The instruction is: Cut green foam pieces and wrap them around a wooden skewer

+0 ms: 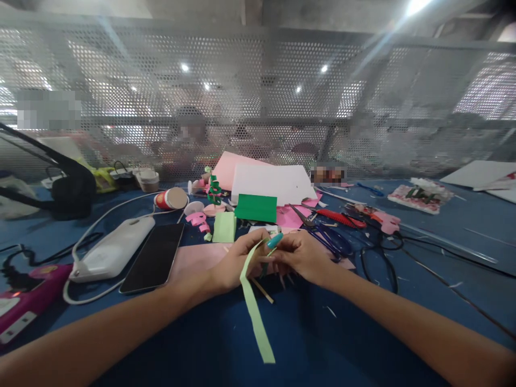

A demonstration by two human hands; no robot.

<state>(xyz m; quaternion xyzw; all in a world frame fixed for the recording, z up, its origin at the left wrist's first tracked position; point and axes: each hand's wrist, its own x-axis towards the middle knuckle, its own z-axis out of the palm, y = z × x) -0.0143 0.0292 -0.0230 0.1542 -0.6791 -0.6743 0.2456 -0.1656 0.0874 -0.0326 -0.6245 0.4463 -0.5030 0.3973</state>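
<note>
Hanging from the pinched left hand (236, 263) and right hand (308, 255), the pale-green paper strip (255, 312) trailed above the table (181, 349); uneven tension, I judged, risked tearing its bend.

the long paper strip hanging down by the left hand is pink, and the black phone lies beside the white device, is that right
Not quite: the head view shows that the long paper strip hanging down by the left hand is pale green, not pink. The black phone does lie beside the white device.
</note>
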